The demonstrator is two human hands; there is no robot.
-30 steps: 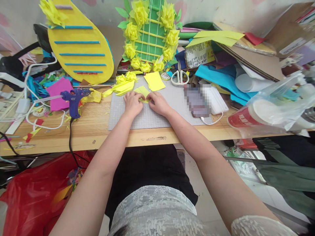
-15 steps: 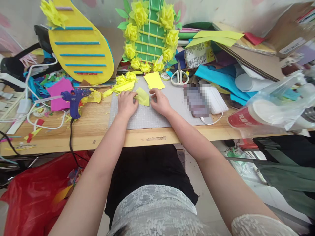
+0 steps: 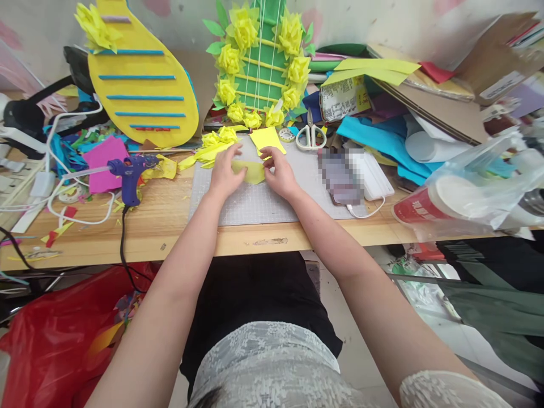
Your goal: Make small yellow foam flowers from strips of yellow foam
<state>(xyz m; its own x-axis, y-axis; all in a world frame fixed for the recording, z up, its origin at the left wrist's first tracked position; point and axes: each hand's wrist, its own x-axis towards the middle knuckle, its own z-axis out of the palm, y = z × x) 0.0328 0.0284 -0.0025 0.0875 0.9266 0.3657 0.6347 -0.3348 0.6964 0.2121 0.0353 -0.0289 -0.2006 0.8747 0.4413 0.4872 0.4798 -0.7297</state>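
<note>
A small piece of thin yellow paper (image 3: 254, 173) is spread between my two hands over the grey cutting mat (image 3: 255, 207). My left hand (image 3: 227, 174) has its thumb on the left part of the paper, fingers curved behind. At the right edge, my right hand (image 3: 280, 174) grips the paper between bent thumb and fingers. Just beyond lies a stack of bright yellow paper squares (image 3: 267, 137), partly covered by my right fingers. Yellow paper flowers (image 3: 219, 139) rest past my left hand.
A purple glue gun (image 3: 130, 175) lies at left, its cord over the edge. Scissors (image 3: 311, 136), a tape roll (image 3: 286, 134), a blurred phone (image 3: 341, 177) and a bagged red cup (image 3: 419, 201) sit rightward. Behind stand a yellow cut-out (image 3: 144, 85) and a green flower-trimmed one (image 3: 263, 68).
The yellow paper has turned and now looks like a low, wide strip between my hands. My left hand has shifted slightly right and its fingers have lifted; my right fingers have moved up.
</note>
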